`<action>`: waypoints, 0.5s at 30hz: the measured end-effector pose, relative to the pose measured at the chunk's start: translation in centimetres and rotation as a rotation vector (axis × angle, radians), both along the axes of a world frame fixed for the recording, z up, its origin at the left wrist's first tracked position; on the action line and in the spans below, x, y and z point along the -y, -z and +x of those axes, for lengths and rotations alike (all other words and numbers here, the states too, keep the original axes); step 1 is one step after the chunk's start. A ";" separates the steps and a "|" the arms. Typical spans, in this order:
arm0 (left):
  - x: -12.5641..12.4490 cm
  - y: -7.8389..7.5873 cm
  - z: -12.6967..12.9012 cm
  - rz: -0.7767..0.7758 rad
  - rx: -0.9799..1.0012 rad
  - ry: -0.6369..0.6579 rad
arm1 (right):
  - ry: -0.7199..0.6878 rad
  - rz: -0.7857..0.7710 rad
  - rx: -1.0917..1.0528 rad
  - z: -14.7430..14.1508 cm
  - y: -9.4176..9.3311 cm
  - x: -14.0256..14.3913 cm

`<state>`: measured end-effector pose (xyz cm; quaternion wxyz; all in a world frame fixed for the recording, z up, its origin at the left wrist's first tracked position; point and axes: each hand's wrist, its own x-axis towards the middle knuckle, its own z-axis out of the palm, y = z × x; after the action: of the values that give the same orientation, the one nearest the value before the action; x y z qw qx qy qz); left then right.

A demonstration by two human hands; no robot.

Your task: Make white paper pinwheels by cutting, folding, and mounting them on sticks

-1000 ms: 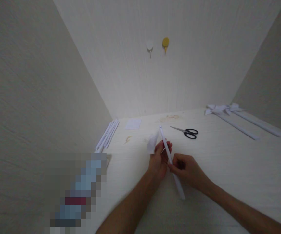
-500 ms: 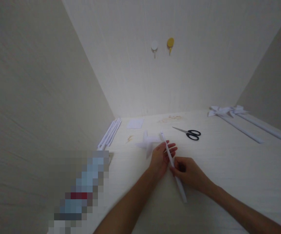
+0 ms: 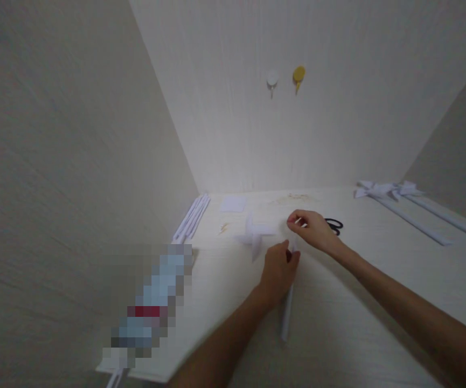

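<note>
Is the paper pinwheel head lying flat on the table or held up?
Lying flat: the pinwheel head rests on the table, free of both hands.

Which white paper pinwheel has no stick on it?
The white paper pinwheel lying flat mid-table, just beyond the left hand. The two finished pinwheels at far right are mounted on long white sticks.

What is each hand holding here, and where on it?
Left hand grips the white paper stick near its upper end. Right hand pinches something small; unclear what.
</note>
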<state>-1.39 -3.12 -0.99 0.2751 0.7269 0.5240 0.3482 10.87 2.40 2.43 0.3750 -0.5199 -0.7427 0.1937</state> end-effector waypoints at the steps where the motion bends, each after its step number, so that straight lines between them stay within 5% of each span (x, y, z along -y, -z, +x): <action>1: 0.2 -0.4 -0.3 0.075 -0.098 -0.016 | -0.016 -0.038 0.014 -0.2 0.3 -1.1; 5: 0.7 -2.2 -2.8 0.293 -0.263 -0.031 | -0.074 -0.103 0.044 -0.6 2.0 -4.7; 7: 0.3 -2.5 -4.5 0.381 -0.186 -0.162 | -0.140 -0.107 0.063 -1.0 2.8 -5.5; 11: -1.4 -1.3 -7.3 0.401 0.061 -0.382 | -0.286 -0.078 0.094 -2.6 3.4 -5.7; 15: -1.9 0.3 -7.6 0.328 0.161 -0.454 | -0.423 -0.031 0.120 -4.1 3.3 -5.7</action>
<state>-9.00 -1.21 -1.27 0.1096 0.5959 0.5867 0.5373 6.75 8.07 -0.88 0.2733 -0.3689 -0.8530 0.2482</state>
